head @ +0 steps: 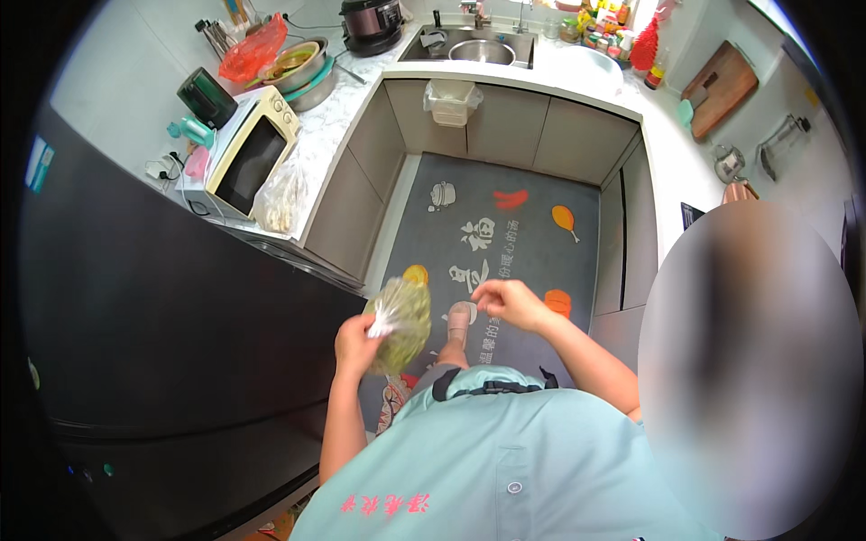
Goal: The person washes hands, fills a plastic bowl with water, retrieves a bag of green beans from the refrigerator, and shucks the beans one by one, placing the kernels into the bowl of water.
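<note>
My left hand (356, 343) grips the gathered neck of a clear plastic bag (400, 324) holding something green and leafy, beside the dark fridge. To the right of the bag, over the floor mat, my right hand (507, 301) is raised with its fingers loosely curled. Nothing shows between those fingers, and the hand is apart from the bag.
The dark fridge (189, 324) stands close on the left. Beyond it, the left counter bears a microwave oven (254, 155) and another plastic bag (281, 199). A sink (426, 51) lies ahead, with a small bin (452, 103) on the cabinet front. A blurred patch hides the right side.
</note>
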`<state>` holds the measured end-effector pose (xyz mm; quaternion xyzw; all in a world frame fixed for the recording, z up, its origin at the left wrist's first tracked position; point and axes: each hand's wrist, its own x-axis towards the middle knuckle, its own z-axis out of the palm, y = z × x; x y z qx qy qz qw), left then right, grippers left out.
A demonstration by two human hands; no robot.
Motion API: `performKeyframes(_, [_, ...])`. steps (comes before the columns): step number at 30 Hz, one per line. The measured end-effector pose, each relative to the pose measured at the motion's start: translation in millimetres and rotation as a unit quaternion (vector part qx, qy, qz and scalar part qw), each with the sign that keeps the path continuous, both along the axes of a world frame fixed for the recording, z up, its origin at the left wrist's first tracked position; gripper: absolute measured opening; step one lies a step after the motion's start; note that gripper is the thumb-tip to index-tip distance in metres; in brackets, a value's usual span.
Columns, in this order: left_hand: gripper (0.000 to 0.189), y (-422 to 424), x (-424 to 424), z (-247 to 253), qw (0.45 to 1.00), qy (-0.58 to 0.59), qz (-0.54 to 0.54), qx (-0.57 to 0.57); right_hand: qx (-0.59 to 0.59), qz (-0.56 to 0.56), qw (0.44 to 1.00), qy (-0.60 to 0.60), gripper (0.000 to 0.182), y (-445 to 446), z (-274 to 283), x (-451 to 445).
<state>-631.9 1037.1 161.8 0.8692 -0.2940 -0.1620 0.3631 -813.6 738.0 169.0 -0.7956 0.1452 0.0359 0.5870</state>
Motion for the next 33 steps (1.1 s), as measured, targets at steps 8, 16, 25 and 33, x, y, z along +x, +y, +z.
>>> performKeyframes(8, [0.019,-179,113,37,0.986,0.088,-0.088,-0.112,-0.068,-0.06,0.976,-0.198,0.021,-64,61,153])
performKeyframes(16, [0.025,-330,190,59,0.974,-0.05,-0.2,-0.091,-0.074,-0.184,0.966,-0.169,0.015,-157,57,246])
performKeyframes(25, [0.024,-507,247,46,0.969,-0.001,-0.237,-0.066,-0.072,-0.347,0.908,-0.224,0.014,-361,59,296])
performKeyframes(33, [0.029,-660,304,28,0.962,0.019,-0.25,-0.104,-0.038,-0.081,0.982,-0.166,0.041,-528,24,318])
